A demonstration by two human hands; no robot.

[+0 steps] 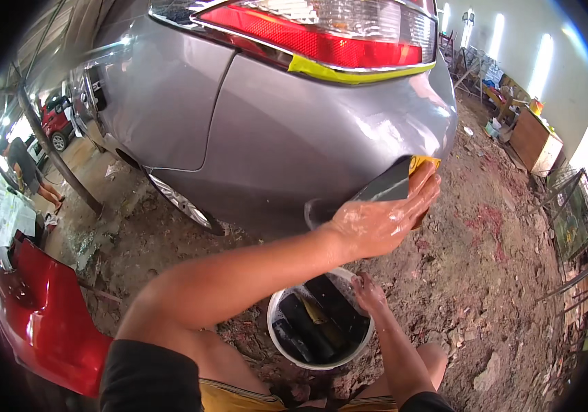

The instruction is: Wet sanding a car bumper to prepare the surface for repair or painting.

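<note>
Left forearm point(239, 278); fingers point(423, 185) hold yellow pad point(417, 163), dark print unclear.

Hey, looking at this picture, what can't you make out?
All in the head view:
- Left hand's palm: hidden behind the back of that hand.
- Dark sheet: partly covered by the left hand.
- Bucket's bottom: hidden by its dark contents.
- Right hand's fingers: small and blurred.
- Tail light's top: cut off by the upper edge.
</note>
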